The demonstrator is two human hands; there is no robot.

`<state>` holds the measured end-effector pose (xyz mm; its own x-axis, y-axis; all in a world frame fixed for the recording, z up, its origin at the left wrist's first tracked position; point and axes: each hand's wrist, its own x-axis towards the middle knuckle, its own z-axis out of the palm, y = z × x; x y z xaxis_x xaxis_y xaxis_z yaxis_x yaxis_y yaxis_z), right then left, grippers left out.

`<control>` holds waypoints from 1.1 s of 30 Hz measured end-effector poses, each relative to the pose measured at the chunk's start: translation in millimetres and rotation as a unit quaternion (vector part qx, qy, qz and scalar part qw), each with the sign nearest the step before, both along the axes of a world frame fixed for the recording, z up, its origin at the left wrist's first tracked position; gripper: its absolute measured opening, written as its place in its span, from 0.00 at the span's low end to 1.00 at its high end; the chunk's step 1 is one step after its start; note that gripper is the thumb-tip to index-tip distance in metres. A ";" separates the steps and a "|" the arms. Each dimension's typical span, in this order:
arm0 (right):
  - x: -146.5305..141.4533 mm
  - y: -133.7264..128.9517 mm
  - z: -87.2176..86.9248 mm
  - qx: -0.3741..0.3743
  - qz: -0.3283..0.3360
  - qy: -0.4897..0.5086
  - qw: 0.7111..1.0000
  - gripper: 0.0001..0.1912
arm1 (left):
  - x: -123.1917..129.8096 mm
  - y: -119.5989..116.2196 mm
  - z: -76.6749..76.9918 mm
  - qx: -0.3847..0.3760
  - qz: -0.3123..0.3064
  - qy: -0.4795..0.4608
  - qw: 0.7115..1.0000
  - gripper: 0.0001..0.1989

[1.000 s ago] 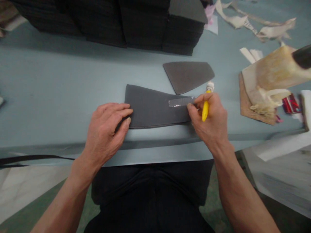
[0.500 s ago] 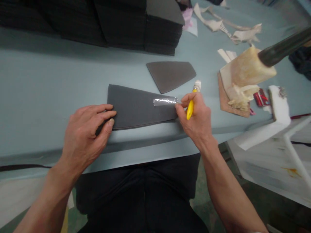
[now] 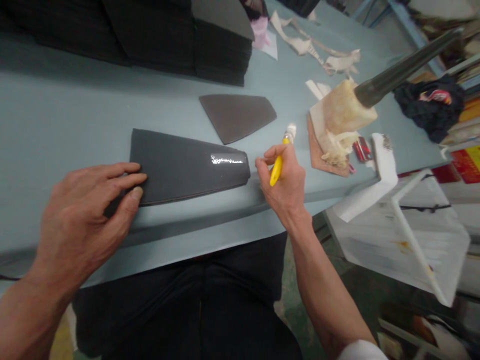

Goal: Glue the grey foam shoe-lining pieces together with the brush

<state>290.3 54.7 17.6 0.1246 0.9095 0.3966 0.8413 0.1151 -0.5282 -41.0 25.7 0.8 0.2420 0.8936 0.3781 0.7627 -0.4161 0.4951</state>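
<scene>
A dark tapered piece point(image 3: 180, 167), which looks layered at its edges, lies on the blue-grey table, with white lettering point(image 3: 227, 159) near its narrow right end. My left hand point(image 3: 93, 210) rests at its wide left end, fingertips on the edge, fingers apart and holding nothing. Just right of the narrow end, my right hand point(image 3: 283, 177) grips a yellow-handled brush point(image 3: 276, 170); its pale bristles point up and away. Thumb and forefinger are near each other; whether anything thin is between them cannot be made out. Behind lies a smaller brown-grey piece point(image 3: 238, 117).
Tall stacks of black sheets point(image 3: 221, 45) stand at the back left. To the right are a pale block with a dark handle point(image 3: 345, 107), a red item point(image 3: 362, 149), a white strip point(image 3: 382, 165) and cloth scraps point(image 3: 300, 42). A white bin point(image 3: 397, 240) is below.
The view has shifted right. My right hand has moved off the narrow end of the dark piece, still with the brush. The clear film edge seen around the lettering no longer shows.
</scene>
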 end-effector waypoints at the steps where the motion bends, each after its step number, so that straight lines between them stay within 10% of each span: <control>1: -0.6 -1.0 0.7 0.005 0.001 0.001 1.000 0.08 | -0.1 0.1 0.0 0.001 0.003 -0.003 1.000 0.14; 33: -35.4 -17.2 -25.2 0.139 0.123 -0.065 0.980 0.08 | -6.3 2.5 1.9 0.016 -0.007 0.053 0.998 0.18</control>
